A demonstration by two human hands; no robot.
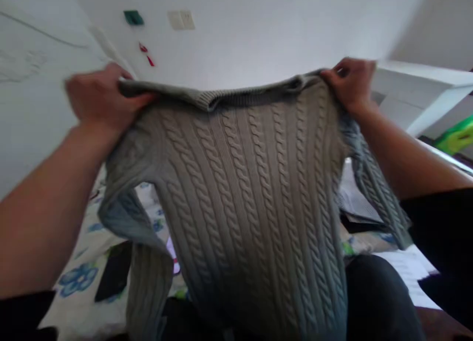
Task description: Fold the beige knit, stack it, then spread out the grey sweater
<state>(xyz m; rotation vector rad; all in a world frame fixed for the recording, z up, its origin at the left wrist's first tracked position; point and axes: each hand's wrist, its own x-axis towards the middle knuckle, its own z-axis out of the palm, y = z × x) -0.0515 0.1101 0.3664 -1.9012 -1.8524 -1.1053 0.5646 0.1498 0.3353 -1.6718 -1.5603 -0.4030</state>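
A grey cable-knit sweater (251, 193) hangs spread out in front of me, held up by its top edge. My left hand (99, 102) is closed on the sweater's left shoulder, blurred by motion. My right hand (351, 85) pinches the right shoulder near the ribbed neckline. One sleeve droops down at the lower left, the other trails off to the right behind my right forearm. The sweater hides most of what lies beneath it.
A bed with a white sheet printed with blue flowers (79, 277) lies below, with a dark flat object (114, 272) on it. Papers (406, 269) lie at the right. A white shelf (417, 92) and a green item (456, 136) stand at the right. White wall behind.
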